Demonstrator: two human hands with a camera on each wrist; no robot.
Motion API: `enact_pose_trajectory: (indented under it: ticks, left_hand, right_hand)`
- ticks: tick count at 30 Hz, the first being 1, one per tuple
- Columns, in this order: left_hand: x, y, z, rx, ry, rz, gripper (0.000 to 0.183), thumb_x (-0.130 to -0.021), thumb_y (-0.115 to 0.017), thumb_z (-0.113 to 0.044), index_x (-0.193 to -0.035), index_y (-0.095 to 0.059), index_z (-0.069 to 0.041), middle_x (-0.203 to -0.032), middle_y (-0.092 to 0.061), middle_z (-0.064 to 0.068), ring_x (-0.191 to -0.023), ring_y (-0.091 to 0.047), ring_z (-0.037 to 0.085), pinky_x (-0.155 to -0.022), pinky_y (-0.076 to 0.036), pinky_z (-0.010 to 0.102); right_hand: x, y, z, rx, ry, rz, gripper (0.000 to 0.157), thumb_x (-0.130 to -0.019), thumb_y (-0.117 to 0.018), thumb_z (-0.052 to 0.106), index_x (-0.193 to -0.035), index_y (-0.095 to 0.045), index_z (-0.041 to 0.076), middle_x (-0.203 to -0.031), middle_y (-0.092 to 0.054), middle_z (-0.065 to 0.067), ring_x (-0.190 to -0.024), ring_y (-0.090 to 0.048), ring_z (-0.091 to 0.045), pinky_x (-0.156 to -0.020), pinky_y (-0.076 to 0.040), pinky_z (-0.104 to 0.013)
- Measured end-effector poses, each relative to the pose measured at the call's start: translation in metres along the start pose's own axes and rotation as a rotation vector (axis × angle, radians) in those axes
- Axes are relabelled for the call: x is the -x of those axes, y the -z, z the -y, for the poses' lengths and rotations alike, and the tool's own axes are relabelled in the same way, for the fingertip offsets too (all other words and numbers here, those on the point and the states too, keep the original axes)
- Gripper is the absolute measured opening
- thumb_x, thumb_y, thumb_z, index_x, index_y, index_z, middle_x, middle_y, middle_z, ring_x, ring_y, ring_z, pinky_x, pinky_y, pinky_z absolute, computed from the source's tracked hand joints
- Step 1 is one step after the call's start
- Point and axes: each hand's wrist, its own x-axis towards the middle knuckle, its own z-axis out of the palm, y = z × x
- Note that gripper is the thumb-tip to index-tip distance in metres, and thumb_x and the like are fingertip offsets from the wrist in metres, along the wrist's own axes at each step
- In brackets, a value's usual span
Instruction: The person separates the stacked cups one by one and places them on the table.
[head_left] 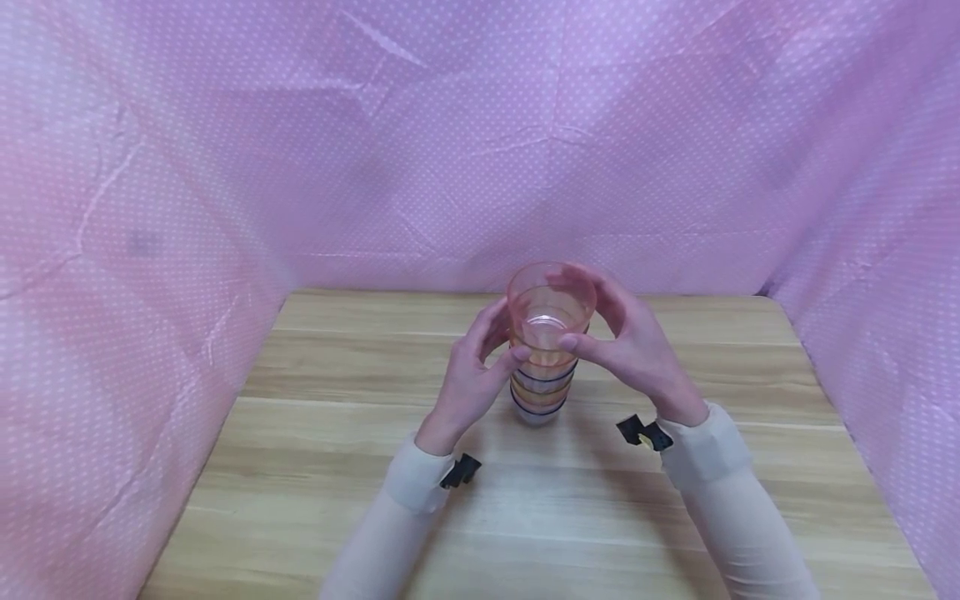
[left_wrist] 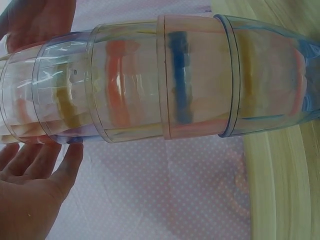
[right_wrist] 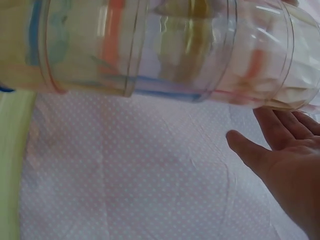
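By the left hand (head_left: 468, 375), a stack of nested transparent cups (head_left: 542, 382) is clasped, apparently stood on the wood-grain table (head_left: 337, 400). Nesting seems done; what remains cannot be judged. Whether it is gripped by the right hand (head_left: 636, 343), curved alongside, cannot be told.

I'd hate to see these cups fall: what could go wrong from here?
The tall cup stack might tip if the left hand and right hand push unevenly, as both are at its upper part. If it is lifted, the lower cups, with no hand on them, could slip loose.
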Motion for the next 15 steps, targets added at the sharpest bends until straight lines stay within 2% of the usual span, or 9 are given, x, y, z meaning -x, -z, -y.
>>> enact_pose_trajectory:
  ticks: [7, 11, 15]
  left_hand:
    - [-0.001, 0.000, 0.003, -0.066, -0.033, 0.019, 0.092, -0.095, -0.054, -0.068, -0.155, -0.042, 0.000, -0.146, -0.058, 0.019, -0.131, -0.060, 0.033, -0.112, -0.049, 0.043]
    - [-0.002, 0.000, 0.007, -0.128, -0.059, 0.062, 0.093, -0.097, -0.045, -0.072, -0.158, -0.038, -0.004, -0.146, -0.059, 0.017, -0.129, -0.061, 0.031, -0.113, -0.047, 0.048]
    - [-0.004, -0.001, 0.011, -0.129, -0.077, 0.109, 0.098, -0.097, -0.039, -0.074, -0.161, -0.030, -0.001, -0.148, -0.056, 0.019, -0.131, -0.059, 0.032, -0.114, -0.045, 0.049]
  right_hand:
    - [-0.003, 0.001, 0.003, 0.026, -0.034, 0.027, 0.087, -0.081, -0.082, -0.008, -0.157, -0.041, 0.005, -0.146, -0.058, -0.016, -0.140, -0.049, -0.023, -0.121, -0.036, -0.032]
    - [-0.006, -0.001, 0.003, 0.035, -0.018, 0.027, 0.085, -0.079, -0.086, -0.007, -0.153, -0.047, 0.006, -0.144, -0.060, -0.014, -0.136, -0.053, -0.024, -0.116, -0.042, -0.032]
    - [-0.006, -0.003, 0.002, 0.030, -0.001, 0.021, 0.081, -0.079, -0.085, -0.007, -0.150, -0.049, 0.003, -0.142, -0.061, -0.017, -0.132, -0.056, -0.025, -0.110, -0.047, -0.030]
